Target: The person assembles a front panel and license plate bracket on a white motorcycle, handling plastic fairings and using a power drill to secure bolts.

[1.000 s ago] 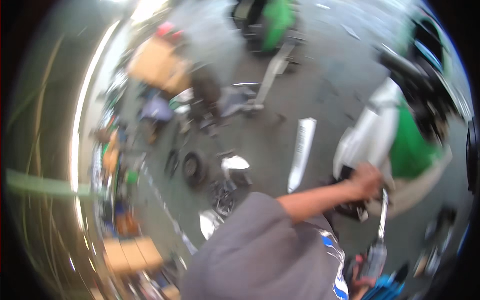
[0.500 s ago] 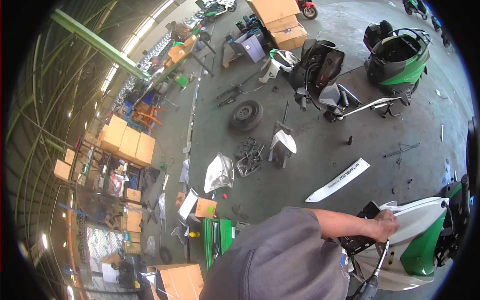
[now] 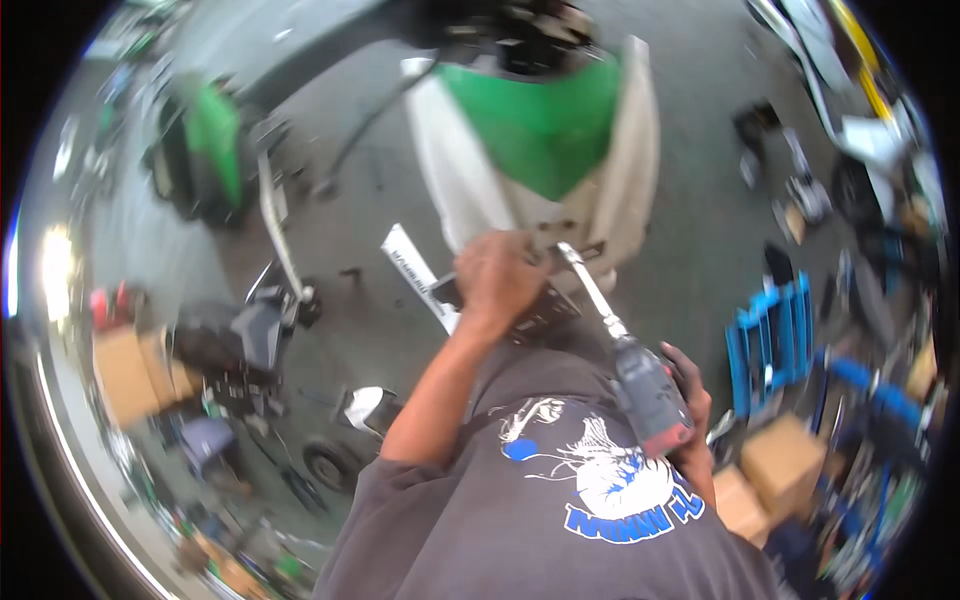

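A white and green scooter front panel (image 3: 540,120) faces me, its lower end close to my hands. My left hand (image 3: 500,275) is closed on a black bracket plate (image 3: 548,315) with holes, in front of the panel's lower end. The fingers are partly smeared by motion. My right hand (image 3: 692,395) holds a grey and red power wrench (image 3: 650,395) with a long chrome extension, its palm side hidden behind the tool body. The extension's tip lies beside the left hand, near the holes in the panel; whether it touches a fastener I cannot tell.
A long white printed strip (image 3: 415,268) lies on the floor left of the panel. At the left stands a partly stripped scooter (image 3: 210,150), with cardboard boxes (image 3: 130,375) below it. A blue slatted rack (image 3: 768,335) and more boxes (image 3: 785,465) stand at the right.
The view has swung round, so the panel is now straight ahead instead of at the lower right. My right hand and the whole power wrench have come into view. The left hand stays at the bracket.
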